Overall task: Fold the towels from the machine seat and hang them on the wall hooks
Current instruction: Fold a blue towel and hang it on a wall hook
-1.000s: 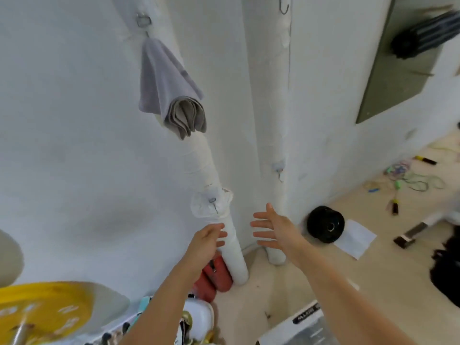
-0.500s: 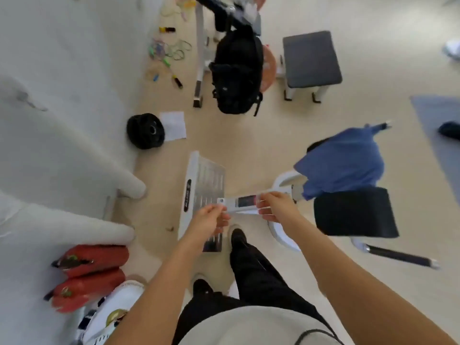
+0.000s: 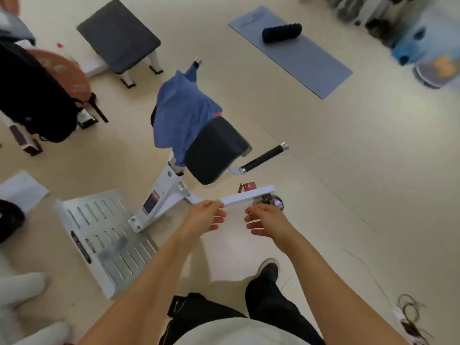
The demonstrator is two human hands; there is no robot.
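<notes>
Nearest, two bare forearms were stretched over a smooth cream floor (image 3: 323, 170). Both the left hand (image 3: 205, 217) and the right hand (image 3: 267, 221) were held loose with relaxed fingers, nothing grasped. A ribbed metal footplate (image 3: 104, 235) was seen just left of them, blurred by motion. Beyond, a soft, crumpled blue towel (image 3: 181, 115) was draped over the machine, touching its padded black seat (image 3: 214, 148) and partly covering the frame beneath. Farther off, a flat grey mat (image 3: 311, 63) was laid out.

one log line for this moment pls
phase: reaching for next towel | blue towel: draped on machine seat | left hand: open, empty | right hand: open, empty
</notes>
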